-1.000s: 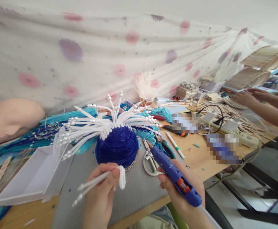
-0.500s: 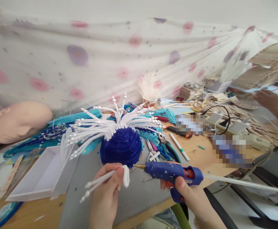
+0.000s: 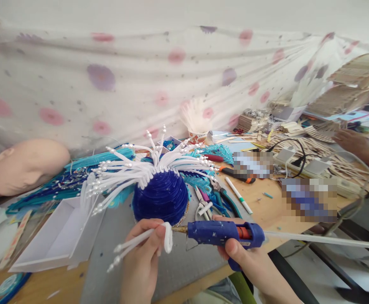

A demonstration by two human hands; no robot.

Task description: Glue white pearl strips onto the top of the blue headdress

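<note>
Pinched in my left hand (image 3: 145, 249) is a folded white cord piece (image 3: 168, 238) with pearl beads on its loose ends. My right hand (image 3: 241, 253) is wrapped round a blue hot glue gun (image 3: 216, 232), its metal nozzle pointing left and at the edge of the cord's fold. A clear glue stick (image 3: 317, 240) sticks out of the gun's back. Just behind my hands stands a dark blue cord-wrapped dome (image 3: 161, 198), its top bearing a fan of white cords (image 3: 121, 175) tipped with pearl beads.
Left of the dome lie a white open box (image 3: 50, 240) and a mannequin head (image 3: 26, 166). To the right are pliers (image 3: 225, 196), a white marker (image 3: 238, 194) and a power strip (image 3: 330, 179). Another person's hand (image 3: 351, 139) is at the far right.
The glue gun has shifted slightly left and down, bringing its nozzle to the folded cord. My left hand stays nearly in place. The other person's hand has moved a little.
</note>
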